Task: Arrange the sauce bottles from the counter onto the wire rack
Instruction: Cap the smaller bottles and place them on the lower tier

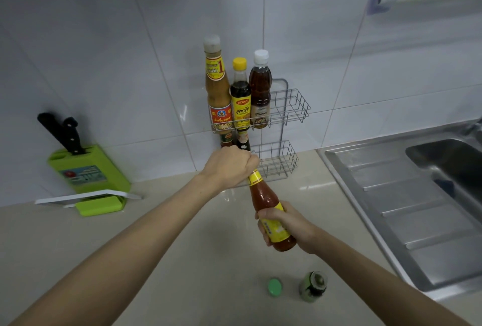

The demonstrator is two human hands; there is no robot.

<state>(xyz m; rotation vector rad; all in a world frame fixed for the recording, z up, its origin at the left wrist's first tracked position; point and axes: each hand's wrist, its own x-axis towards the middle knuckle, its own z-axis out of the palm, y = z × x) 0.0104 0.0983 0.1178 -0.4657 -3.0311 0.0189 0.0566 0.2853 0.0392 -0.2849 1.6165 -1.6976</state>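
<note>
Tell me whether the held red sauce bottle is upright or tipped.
Tipped: the red sauce bottle slants, top in the left hand, base in the right hand.
</note>
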